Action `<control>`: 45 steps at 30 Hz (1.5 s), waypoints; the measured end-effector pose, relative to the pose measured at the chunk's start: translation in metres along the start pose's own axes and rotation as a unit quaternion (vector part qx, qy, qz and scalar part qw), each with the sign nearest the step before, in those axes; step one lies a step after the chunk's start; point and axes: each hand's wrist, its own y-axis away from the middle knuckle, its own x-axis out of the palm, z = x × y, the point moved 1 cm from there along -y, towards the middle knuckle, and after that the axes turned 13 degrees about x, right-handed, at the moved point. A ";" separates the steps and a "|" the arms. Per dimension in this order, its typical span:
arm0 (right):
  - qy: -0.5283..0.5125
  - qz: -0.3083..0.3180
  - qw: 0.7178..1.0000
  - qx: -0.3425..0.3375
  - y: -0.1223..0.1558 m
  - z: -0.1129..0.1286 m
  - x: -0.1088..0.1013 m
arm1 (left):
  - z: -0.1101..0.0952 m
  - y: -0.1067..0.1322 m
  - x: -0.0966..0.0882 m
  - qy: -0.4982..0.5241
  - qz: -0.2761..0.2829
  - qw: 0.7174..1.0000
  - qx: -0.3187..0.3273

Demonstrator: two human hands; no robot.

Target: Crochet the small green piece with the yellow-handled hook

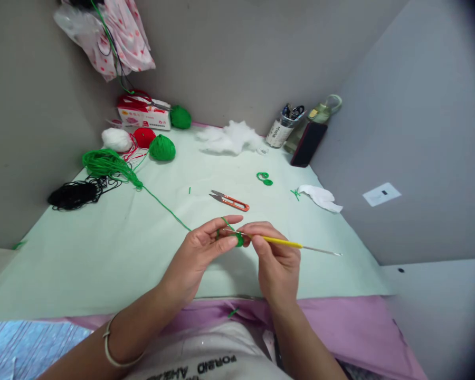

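Between thumb and fingers, my left hand (201,247) pinches a small green crochet piece (239,240). Green yarn (166,207) runs over its raised index finger and back across the table to a loose green skein (106,164). My right hand (277,261) grips a crochet hook with a yellow handle (283,241); its metal tip meets the yarn at the piece, and a second thin metal end points right. Just beyond my hands lie thread snips (230,201) with orange handles. Whether a loop sits on the hook is too small to tell.
At the back left are a black skein (73,195), green (162,148), white (117,140) and red (144,138) yarn balls, and a box (144,116) with scissors. White stuffing (231,138), a pen cup (281,131) and a phone (309,144) stand farther back. Small green crochet pieces (265,179) lie right.
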 end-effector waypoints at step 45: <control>0.075 -0.062 0.990 -0.099 0.004 0.006 -0.005 | 0.007 -0.006 -0.005 0.129 -0.054 0.988 -0.064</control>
